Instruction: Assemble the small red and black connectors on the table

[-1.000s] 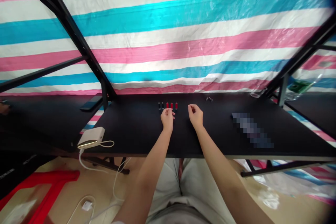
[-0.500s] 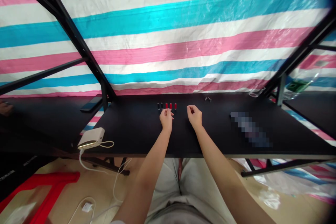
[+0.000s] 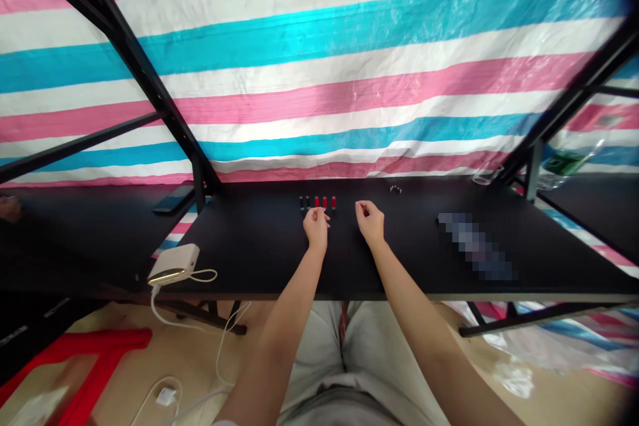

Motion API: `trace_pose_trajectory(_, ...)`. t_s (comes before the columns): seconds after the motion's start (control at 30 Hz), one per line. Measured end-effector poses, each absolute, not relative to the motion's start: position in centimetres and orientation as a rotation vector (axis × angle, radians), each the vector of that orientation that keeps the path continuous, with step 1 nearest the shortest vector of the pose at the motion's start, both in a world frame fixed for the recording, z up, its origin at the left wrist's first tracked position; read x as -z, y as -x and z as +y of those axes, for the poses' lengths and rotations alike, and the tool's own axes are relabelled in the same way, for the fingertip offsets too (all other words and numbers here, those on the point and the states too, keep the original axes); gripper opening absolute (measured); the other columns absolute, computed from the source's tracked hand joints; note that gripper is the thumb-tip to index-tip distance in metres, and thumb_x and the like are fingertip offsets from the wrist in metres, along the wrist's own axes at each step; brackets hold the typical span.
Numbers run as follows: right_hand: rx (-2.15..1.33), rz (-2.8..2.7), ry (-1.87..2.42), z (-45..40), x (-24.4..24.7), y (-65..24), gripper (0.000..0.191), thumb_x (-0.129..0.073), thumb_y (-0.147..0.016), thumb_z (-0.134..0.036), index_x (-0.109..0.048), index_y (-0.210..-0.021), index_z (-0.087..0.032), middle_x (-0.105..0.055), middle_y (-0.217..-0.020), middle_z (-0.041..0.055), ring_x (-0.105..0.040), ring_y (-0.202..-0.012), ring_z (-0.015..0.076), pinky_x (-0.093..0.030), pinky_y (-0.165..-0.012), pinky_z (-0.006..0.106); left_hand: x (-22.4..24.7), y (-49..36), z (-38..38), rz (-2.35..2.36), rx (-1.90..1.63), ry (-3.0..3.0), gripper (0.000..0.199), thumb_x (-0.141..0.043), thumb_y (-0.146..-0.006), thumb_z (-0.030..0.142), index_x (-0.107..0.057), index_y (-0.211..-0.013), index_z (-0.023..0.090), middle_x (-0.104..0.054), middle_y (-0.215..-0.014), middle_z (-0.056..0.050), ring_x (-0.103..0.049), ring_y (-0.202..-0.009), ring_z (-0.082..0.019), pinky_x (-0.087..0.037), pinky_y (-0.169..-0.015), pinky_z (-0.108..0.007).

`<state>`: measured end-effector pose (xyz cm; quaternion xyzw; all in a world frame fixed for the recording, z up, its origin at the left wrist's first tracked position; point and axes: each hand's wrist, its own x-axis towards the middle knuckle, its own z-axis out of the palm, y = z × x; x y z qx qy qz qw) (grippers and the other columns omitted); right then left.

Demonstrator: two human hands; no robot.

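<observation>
My left hand (image 3: 316, 225) is over the black table (image 3: 259, 246), its fingertips pinched just in front of a row of small cylinders. That row has two black cylinders (image 3: 304, 202) on the left and three red ones (image 3: 325, 202) to their right. Whatever the left fingers pinch, if anything, is too small to make out. To the right of the row is my right hand (image 3: 370, 218), fingers curled and thumb against them; its contents are hidden. Several tiny metallic pieces (image 3: 395, 190) lie beyond the right hand, near the table's back edge.
A white device (image 3: 174, 261) with a cable is at the table's front left. A blurred-out object (image 3: 476, 246) lies to the right. Black frame bars slope up on both sides, before a striped sheet (image 3: 359, 100). Another person's hand (image 3: 10, 208) shows at far left.
</observation>
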<state>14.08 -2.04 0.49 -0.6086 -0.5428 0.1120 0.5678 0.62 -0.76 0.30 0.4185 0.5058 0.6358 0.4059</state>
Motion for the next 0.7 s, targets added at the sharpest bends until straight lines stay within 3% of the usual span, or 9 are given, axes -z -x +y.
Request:
trace_pose_trajectory(0.47, -0.282, -1.318, 1.490, -1.99, -0.36, -14.17, 0.036, -0.036, -0.081, -0.041, -0.060, -0.087, -0.015, -0.057, -0.066, 0.0029, -0.050, -0.057, 0.0121, -0.041, -0.059, 0.024, -0.44, -0.58, -0.92, 1.279, -1.614, -1.043, 0.018, -0.047, -0.073, 0.030, -0.055, -0.071, 0.015, -0.052, -0.053, 0.002, -0.042, -0.038, -0.005, -0.035, -0.041, -0.017)
trace_pose_trajectory(0.6, -0.213, -1.583, 1.536, -1.99, -0.28, -13.85, 0.031, -0.041, -0.080, -0.038, -0.062, -0.093, -0.019, -0.061, -0.092, 0.0077, -0.054, -0.085, 0.0180, -0.040, -0.077, 0.032, -0.52, -0.52, -0.93, 1.269, -1.621, -1.039, 0.019, -0.046, -0.073, 0.031, -0.055, -0.071, 0.014, -0.052, -0.053, 0.002, -0.043, -0.037, -0.005, -0.034, -0.041, -0.017)
trace_pose_trajectory(0.7, -0.143, -1.856, 1.534, -2.02, 0.00, -13.30, 0.030, -0.047, -0.079, -0.038, -0.059, -0.104, -0.025, -0.053, -0.117, 0.0060, -0.043, -0.110, 0.0221, -0.032, -0.090, 0.040, -0.51, -0.44, -0.87, 1.248, -1.633, -1.033, 0.019, -0.047, -0.073, 0.031, -0.055, -0.072, 0.014, -0.052, -0.052, 0.003, -0.043, -0.037, -0.005, -0.035, -0.041, -0.018)
